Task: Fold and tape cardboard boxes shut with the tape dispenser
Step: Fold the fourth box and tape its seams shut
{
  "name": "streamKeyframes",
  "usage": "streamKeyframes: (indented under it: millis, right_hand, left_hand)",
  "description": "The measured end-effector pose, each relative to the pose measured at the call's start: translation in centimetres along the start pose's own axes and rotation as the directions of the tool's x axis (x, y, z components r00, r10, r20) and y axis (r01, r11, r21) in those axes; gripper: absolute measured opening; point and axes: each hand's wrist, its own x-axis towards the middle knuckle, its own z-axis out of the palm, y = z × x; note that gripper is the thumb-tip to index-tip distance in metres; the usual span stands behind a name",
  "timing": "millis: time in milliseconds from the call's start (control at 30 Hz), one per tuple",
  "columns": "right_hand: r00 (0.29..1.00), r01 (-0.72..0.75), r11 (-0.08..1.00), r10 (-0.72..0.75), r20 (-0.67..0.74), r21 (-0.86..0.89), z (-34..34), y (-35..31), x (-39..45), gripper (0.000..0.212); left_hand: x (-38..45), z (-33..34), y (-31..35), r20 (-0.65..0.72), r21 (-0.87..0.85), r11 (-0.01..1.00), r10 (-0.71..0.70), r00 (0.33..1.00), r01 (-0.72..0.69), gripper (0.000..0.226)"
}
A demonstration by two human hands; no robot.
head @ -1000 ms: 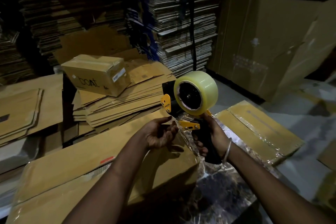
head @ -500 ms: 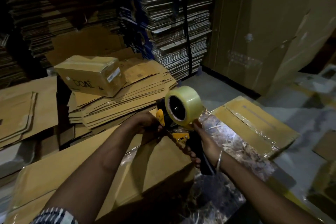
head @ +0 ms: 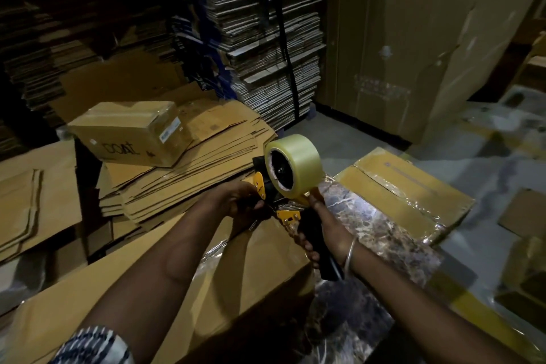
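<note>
Now tape dispenser (head: 288, 183) lowered to box (head: 236, 269) edge at 12 o'clock; right hand (head: 325, 233) grips handle, left hand (head: 239, 204) apparently pinches tape end. Taping imminent.

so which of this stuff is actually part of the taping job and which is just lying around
In the job:
- tape dispenser, handle gripped by the right hand
- left hand at the dispenser's front end
- large cardboard box under both hands

Lying about:
- small sealed box
- flattened cartons beneath it
- taped box to the right
- strapped cardboard stack behind
</note>
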Motion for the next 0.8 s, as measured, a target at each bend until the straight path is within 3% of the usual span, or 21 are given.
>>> streamKeyframes:
  millis: [100, 133, 200, 267, 333, 433, 500, 600, 800]
  right_hand:
    - [0.999, -0.004, 1.0, 0.004, -0.053, 0.009, 0.5, -0.1, 0.3, 0.076]
    - [0.999, -0.011, 1.0, 0.012, -0.052, 0.021, 0.6, -0.2, 0.4, 0.075]
    - [0.999, -0.03, 0.999, 0.031, -0.045, 0.034, 0.7, -0.4, 0.3, 0.074]
    - [0.998, -0.038, 0.999, 0.04, -0.055, 0.032, 0.7, -0.6, 0.2, 0.073]
    - [0.997, -0.005, 0.999, 0.008, -0.082, 0.033, 0.9, -0.6, 0.0, 0.067]
    - [0.994, 0.044, 0.998, -0.04, -0.098, 0.044, 1.3, -0.5, 0.3, 0.061]
    - [0.995, 0.049, 0.997, -0.044, -0.094, 0.058, 1.5, -0.5, 0.5, 0.061]
    - [0.997, 0.033, 0.996, -0.026, -0.077, 0.086, 1.7, -0.5, 0.7, 0.065]
    - [0.998, -0.057, 0.992, 0.059, -0.017, 0.114, 1.9, -1.2, 1.4, 0.073]
  left_hand:
    - [0.7, 0.4, 0.9, -0.113, 0.082, 0.997, 0.013, 0.993, -0.004, 0.025]
    - [0.9, 0.3, 1.2, -0.214, 0.078, 0.996, 0.054, 0.975, -0.038, 0.018]
    - [2.0, -0.5, 1.4, -0.424, 0.03, 0.984, 0.17, 0.89, -0.174, 0.009]
    - [2.6, -1.3, 1.8, -0.439, -0.01, 0.966, 0.226, 0.87, -0.257, 0.012]
    - [3.0, -1.6, 2.1, -0.429, 0.069, 0.965, 0.258, 0.866, -0.253, 0.02]
    - [4.2, -2.1, 2.7, -0.568, 0.38, 0.895, 0.424, 0.706, -0.232, 0.007]
    - [4.6, -2.2, 3.1, -0.596, 0.514, 0.832, 0.522, 0.611, -0.209, 0.011]
    - [4.9, -1.9, 3.4, -0.576, 0.521, 0.826, 0.526, 0.626, -0.215, 0.019]
    - [6.1, -2.0, 3.7, -0.538, 0.573, 0.796, 0.545, 0.643, -0.196, 0.011]
